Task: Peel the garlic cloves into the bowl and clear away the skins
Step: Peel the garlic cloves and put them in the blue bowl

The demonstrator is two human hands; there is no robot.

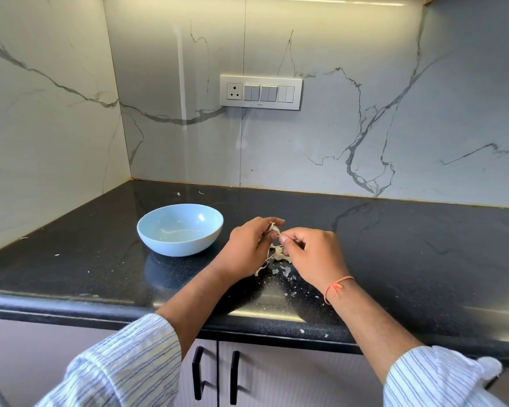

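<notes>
Garlic, pale papery-skinned piece (274, 229): held above the black speckled stone countertop (394, 245), just right of the bowl, so loosened skin drops onto the counter, not among peeled cloves. 
Left hand (247, 248): fingers curled round the garlic, steadying it. 
Right hand (312, 254): thumb and fingertips pinching a strip of skin, judged mid-peel. 
Pale blue round ceramic bowl (147, 227): close by for short drops; appears empty, so the task looks early. 
Dry whitish skin scraps (279, 270): scattered beneath the hands, some touching them, awaiting clearing.
</notes>
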